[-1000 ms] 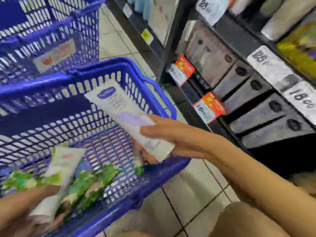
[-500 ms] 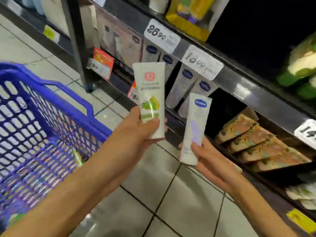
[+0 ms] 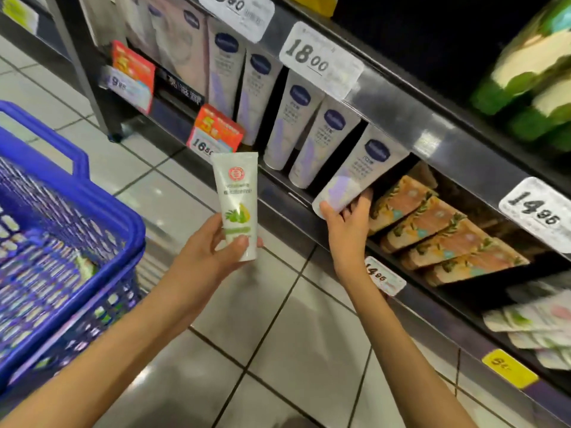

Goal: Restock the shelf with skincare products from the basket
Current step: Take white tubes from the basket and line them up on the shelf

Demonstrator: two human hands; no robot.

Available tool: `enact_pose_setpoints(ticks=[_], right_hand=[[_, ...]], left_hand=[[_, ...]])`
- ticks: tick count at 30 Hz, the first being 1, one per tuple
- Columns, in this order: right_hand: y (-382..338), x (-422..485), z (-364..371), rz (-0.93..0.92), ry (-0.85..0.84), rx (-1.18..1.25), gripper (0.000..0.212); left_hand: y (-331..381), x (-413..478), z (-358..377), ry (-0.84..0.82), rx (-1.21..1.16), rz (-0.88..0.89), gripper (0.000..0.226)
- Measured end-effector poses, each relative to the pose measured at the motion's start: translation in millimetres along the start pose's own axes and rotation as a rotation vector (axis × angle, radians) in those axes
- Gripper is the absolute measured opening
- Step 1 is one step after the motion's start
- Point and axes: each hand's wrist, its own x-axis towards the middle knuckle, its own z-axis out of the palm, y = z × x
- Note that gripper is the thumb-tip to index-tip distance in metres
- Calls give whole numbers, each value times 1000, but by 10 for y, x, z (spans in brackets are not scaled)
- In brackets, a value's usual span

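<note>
My right hand grips the bottom end of a white and lilac tube, whose top leans into the shelf at the right end of a row of matching tubes. My left hand holds a white and green tube upright in front of the shelf, over the floor. The blue basket stands at the left, with a few green packs dimly visible through its mesh.
Orange patterned boxes lie on the shelf just right of my right hand. Price tags reading 18.00 and 14.95 hang on the shelf edge above. Flat sachets sit lower right. Tiled floor lies between basket and shelf.
My right hand has carried the lilac tube up and right, into the shelf row. The view has moved closer to the shelf. My left hand still holds the green tube.
</note>
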Motion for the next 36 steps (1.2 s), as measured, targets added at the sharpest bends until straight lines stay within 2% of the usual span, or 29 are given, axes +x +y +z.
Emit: enact_pose_setpoints(ticks=[7, 14, 21, 25, 33, 36], right_hand=[[122, 199, 120, -28, 91, -220, 64], [236, 279, 138, 1, 95, -253, 54], [264, 312, 92, 0, 109, -219, 50], [269, 362, 74, 9, 124, -214, 48], [307, 412, 18, 49, 49, -268, 50], [298, 402, 19, 37, 45, -280, 51]], left_hand=[[-121, -53, -119, 10, 187, -63, 41], [-135, -41, -153, 32, 189, -98, 41], [-198, -29, -175, 2, 171, -109, 58], [-226, -18, -165, -18, 149, -108, 52], [-206, 15, -114, -38, 167, -90, 65], [-174, 40, -55, -32, 165, -84, 61]])
